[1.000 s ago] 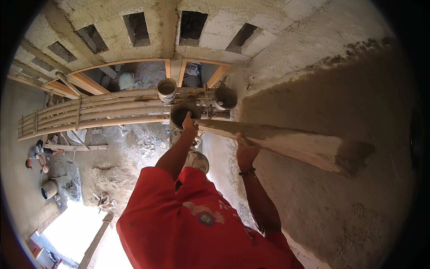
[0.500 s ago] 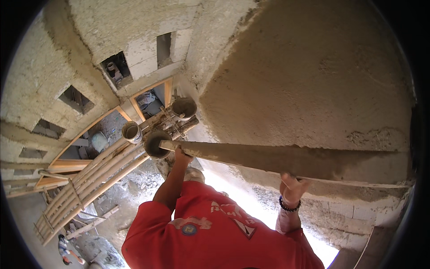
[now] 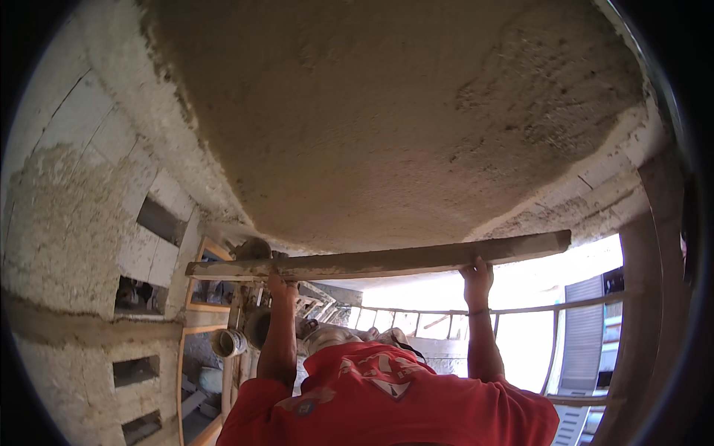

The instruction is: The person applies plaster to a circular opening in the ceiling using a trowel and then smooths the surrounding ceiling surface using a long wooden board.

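A long, mortar-smeared straightedge board (image 3: 379, 262) lies crosswise in front of me, its right end a little higher. Near its left end, my left hand (image 3: 281, 287) is closed round the lower edge. My right hand (image 3: 477, 281) grips the same edge toward the other end, fingers up against the board's face. Beyond the board spreads a broad surface of wet brown plaster (image 3: 387, 134), smooth in the middle and rough with pits toward the upper right. Whether the board touches the plaster I cannot tell.
Left of me is a block wall (image 3: 82, 215) with several square openings. Mortar buckets stand below my left arm, among them a pale bucket (image 3: 228, 343) beside wooden poles. A railing (image 3: 431, 312) runs past bright daylight at the right, near a dark upright post (image 3: 639, 349).
My view has swung to the right. The board, formerly stretching away to the right close to the plaster, is now more level before me, both hands still gripping it.
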Demonstrator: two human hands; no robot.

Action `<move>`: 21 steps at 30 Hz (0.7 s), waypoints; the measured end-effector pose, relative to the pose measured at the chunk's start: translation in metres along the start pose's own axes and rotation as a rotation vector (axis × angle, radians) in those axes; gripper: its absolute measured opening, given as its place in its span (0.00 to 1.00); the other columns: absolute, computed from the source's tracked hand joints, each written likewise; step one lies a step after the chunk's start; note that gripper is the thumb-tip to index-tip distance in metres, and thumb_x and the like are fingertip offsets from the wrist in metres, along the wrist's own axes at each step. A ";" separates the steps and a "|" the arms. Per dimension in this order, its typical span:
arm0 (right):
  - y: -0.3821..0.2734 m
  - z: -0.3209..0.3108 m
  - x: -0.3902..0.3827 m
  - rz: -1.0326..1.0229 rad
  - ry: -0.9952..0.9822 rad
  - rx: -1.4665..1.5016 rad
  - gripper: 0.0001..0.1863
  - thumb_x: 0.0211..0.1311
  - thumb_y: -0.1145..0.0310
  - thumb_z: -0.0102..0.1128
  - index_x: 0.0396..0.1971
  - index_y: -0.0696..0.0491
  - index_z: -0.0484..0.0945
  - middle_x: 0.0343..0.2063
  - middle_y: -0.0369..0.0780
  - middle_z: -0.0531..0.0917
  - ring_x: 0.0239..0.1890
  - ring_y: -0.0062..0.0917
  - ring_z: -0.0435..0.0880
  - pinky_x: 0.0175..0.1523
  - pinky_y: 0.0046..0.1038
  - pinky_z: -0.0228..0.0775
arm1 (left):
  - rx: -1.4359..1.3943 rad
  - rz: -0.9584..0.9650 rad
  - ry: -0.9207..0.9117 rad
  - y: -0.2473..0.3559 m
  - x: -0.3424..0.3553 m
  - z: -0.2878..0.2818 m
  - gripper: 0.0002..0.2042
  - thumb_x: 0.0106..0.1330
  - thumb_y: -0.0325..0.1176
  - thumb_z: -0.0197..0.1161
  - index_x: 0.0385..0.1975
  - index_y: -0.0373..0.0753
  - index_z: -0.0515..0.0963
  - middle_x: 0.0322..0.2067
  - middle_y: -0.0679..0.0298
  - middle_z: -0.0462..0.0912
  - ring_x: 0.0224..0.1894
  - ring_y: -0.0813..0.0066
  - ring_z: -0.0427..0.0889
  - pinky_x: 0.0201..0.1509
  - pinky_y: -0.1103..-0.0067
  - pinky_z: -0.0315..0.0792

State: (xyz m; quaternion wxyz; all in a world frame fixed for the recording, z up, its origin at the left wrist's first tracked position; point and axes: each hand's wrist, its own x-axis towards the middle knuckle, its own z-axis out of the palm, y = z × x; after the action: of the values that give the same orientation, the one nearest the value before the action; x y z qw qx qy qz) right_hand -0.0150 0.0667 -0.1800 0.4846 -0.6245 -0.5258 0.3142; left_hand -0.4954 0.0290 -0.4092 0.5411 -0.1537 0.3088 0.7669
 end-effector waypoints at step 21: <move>0.025 0.175 0.133 0.080 0.108 1.025 0.18 0.63 0.58 0.52 0.40 0.58 0.73 0.35 0.41 0.80 0.39 0.34 0.80 0.40 0.33 0.78 | 1.498 1.229 -0.317 0.159 0.210 0.246 0.21 0.63 0.37 0.55 0.56 0.41 0.68 0.49 0.62 0.73 0.50 0.65 0.73 0.51 0.69 0.72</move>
State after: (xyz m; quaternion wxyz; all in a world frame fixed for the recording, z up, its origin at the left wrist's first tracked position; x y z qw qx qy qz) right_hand -0.1308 0.2435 -0.2462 0.7424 -0.3416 -0.2542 0.5173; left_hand -0.6952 0.3055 -0.2928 0.0404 0.5216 0.6654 0.5324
